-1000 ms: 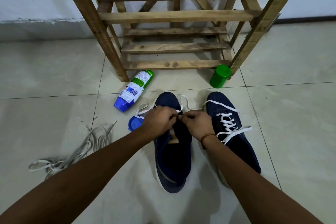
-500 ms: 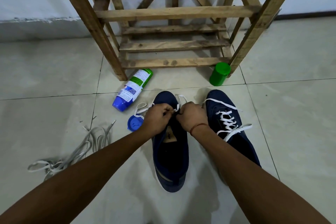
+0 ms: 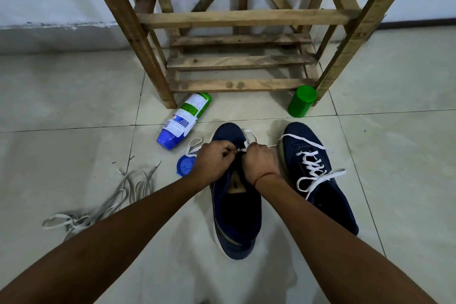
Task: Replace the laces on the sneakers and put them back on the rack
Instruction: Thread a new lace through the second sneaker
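A green and blue spray can [image 3: 183,122] lies on its side, past the left hand [image 3: 214,160] and a bit to its left. A round blue cap [image 3: 183,167] sits just left of that hand. A green tub [image 3: 302,104] stands up past the right hand [image 3: 259,161], off to its right. They all sit on the pale tiled floor [image 3: 74,106].

— What moves here?
— The right hand [image 3: 259,164] slides toward the left hand [image 3: 214,161]; the two fists now nearly touch over the sneaker's [image 3: 237,217] front.
— And the lace [image 3: 243,148]?
— The stretch pinched between them is shorter.
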